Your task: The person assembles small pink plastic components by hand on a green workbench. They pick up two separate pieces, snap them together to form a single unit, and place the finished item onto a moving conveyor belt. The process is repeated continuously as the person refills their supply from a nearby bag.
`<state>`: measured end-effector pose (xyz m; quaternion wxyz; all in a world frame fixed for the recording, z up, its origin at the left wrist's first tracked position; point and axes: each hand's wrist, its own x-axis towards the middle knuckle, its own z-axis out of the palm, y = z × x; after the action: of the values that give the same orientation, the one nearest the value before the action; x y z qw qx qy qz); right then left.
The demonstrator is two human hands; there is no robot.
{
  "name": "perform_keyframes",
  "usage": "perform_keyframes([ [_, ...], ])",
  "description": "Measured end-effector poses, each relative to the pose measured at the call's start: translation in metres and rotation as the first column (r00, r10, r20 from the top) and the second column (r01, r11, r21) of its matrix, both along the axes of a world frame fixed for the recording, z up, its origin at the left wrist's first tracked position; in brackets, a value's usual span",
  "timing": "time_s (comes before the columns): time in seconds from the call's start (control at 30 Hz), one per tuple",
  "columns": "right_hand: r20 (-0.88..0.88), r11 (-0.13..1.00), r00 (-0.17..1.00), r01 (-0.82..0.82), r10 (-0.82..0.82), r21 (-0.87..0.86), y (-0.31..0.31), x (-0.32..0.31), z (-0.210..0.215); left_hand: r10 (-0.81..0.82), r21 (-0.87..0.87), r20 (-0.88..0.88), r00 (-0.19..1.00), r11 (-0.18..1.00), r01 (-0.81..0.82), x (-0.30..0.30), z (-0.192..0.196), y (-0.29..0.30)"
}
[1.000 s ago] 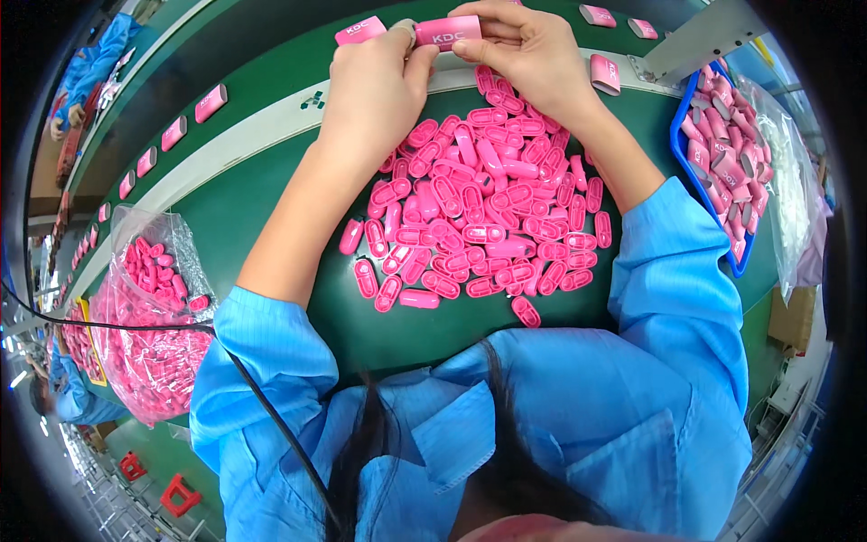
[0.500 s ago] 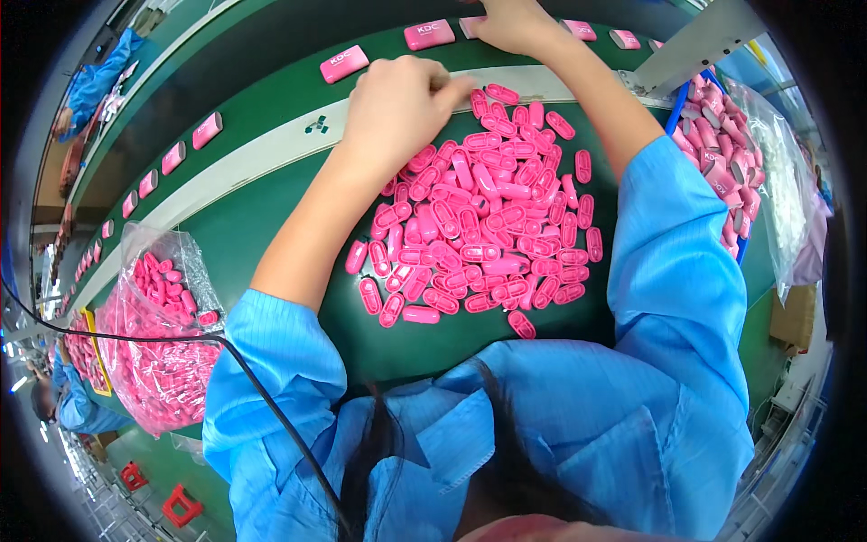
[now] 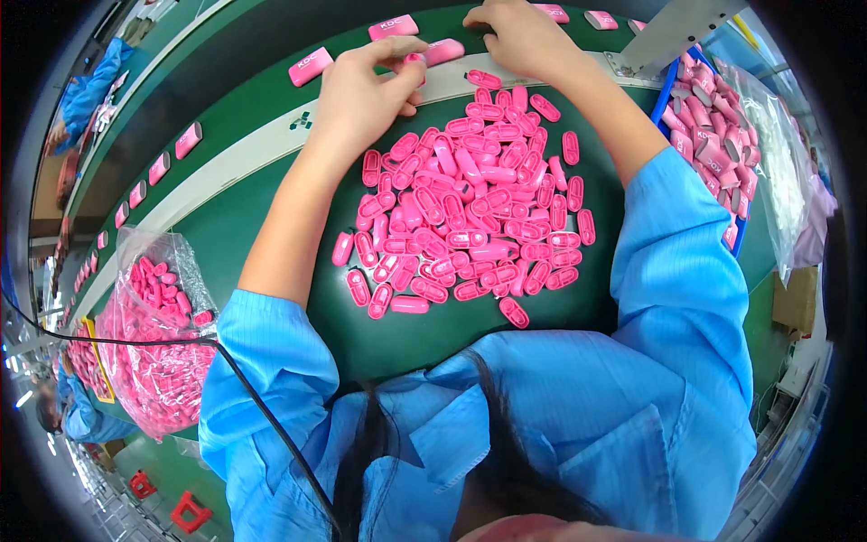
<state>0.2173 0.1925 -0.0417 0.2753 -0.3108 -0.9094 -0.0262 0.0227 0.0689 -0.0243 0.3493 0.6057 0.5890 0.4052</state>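
Note:
My left hand (image 3: 361,95) is at the near edge of the belt, thumb and fingers pinched on a bright pink end cap (image 3: 414,59), mostly hidden by the fingers. Just right of it, a light pink flattened case (image 3: 442,51) lies at the belt's edge, between my hands. My right hand (image 3: 522,41) hovers over the belt right of that case, fingers bent and apart, with nothing visible in them. Below both hands, a loose pile of pink oval caps (image 3: 479,199) spreads over the green table (image 3: 361,339), some hollow side up.
Pink cases stand spaced along the green belt (image 3: 257,99), behind a pale rail (image 3: 217,172). At right, a blue bin (image 3: 664,99) holds more cases beside a metal bracket (image 3: 673,36). A clear bag of pink caps (image 3: 158,361) sits at left; a black cable (image 3: 262,406) crosses my left sleeve.
My right hand has let go of a case on the belt and drawn back from it. My left hand has moved up beside that case with the cap. The view has shifted slightly.

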Motion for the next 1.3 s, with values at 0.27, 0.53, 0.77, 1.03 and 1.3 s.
perform_keyframes([
  [0.27,0.146,0.914,0.987,0.114,-0.062,-0.389,-0.011,-0.04,0.035,-0.009,-0.007,0.533,0.846,1.0,0.014,-0.031,-0.009,0.003],
  [0.53,-0.299,0.738,0.954,-0.22,0.026,-0.638,-0.018,-0.026,0.004,0.004,-0.062,0.56,0.829,0.997,0.036,-0.046,-0.022,0.012],
  [0.77,-0.43,0.406,0.899,-0.363,-0.083,-0.839,-0.031,-0.002,-0.004,0.104,-0.073,0.516,0.85,0.994,-0.077,-0.019,-0.013,0.0],
  [1.03,-0.614,0.347,0.781,-0.548,-0.115,-0.761,-0.035,-0.007,-0.019,0.064,0.066,0.349,0.935,0.994,-0.092,-0.007,-0.013,-0.005],
  [1.3,-0.628,0.478,0.774,-0.523,-0.081,-0.706,-0.064,-0.013,0.006,0.155,0.277,-0.028,0.988,0.95,-0.141,-0.002,-0.016,-0.011],
])
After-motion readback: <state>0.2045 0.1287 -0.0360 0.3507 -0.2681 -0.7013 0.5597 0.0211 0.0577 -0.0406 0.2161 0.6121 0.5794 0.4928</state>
